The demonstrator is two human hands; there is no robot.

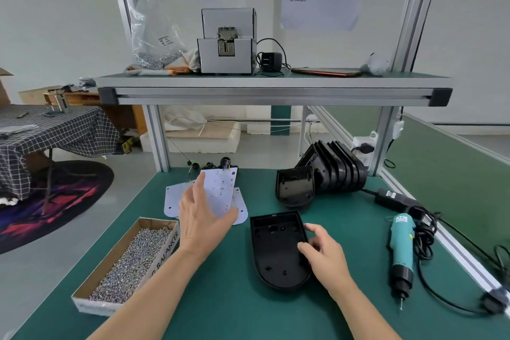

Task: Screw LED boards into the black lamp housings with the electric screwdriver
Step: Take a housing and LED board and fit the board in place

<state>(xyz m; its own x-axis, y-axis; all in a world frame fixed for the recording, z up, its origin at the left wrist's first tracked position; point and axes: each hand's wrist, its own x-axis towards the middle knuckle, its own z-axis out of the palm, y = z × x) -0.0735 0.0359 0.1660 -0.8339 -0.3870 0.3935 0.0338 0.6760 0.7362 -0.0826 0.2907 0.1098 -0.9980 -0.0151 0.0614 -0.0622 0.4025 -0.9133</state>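
Light board, stiff shell
Your left hand (204, 219) pinches the thin white LED board (222, 188); probably light and fragile, so hold its edges. Your right hand (324, 255) grips the black plastic housing (276, 254) at its rim.

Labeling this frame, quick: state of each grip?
Left grip: pinching the top LED board.
Right grip: holding the housing by its right edge.

Showed only bare parts: left hand (204, 219), right hand (324, 255), and two slim forearms (154, 284), uncovered from the wrists back to the near edge of view.
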